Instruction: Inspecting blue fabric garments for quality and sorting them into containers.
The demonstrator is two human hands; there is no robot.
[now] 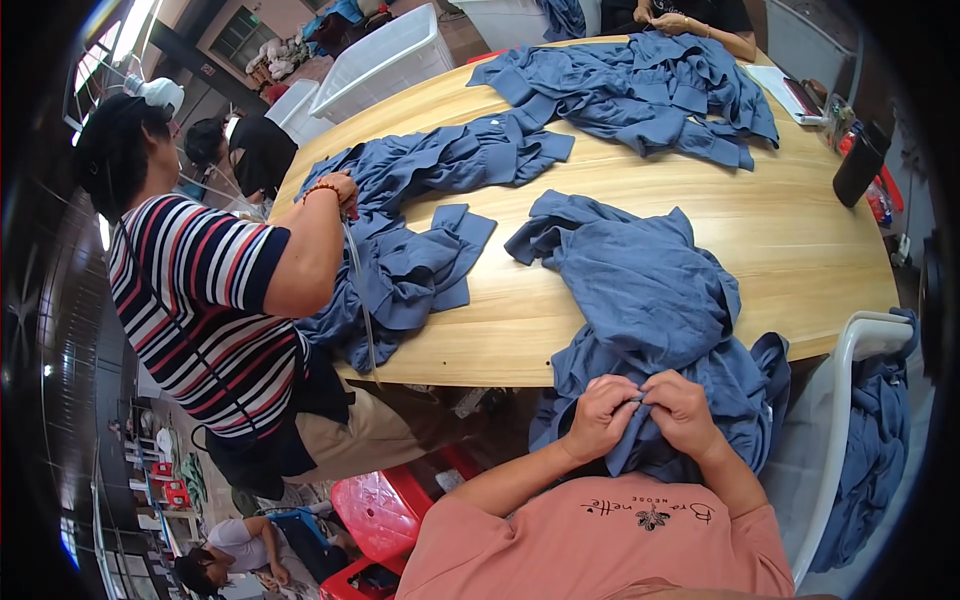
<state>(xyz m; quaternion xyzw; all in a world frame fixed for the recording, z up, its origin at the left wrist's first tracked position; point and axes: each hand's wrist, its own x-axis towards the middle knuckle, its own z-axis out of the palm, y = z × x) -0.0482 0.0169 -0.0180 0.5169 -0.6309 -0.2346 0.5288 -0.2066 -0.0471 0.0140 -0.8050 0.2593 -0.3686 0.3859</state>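
Observation:
A blue garment (650, 270) lies bunched over the near edge of the wooden table and hangs down in front of me. My left hand (603, 415) pinches a fold of its cloth, fingers closed. Right beside it, my right hand (682, 412) grips the same fold, thumb and fingers pressed together. The two hands almost touch, just off the table's edge. Whatever small detail sits between the fingertips is hidden.
More blue garments (640, 95) lie across the wooden table (820, 270). A person in a striped shirt (215, 290) stands at the left by another garment pile. At my right is a white bin (835, 420) of blue clothes; a red stool (385, 515) stands behind left.

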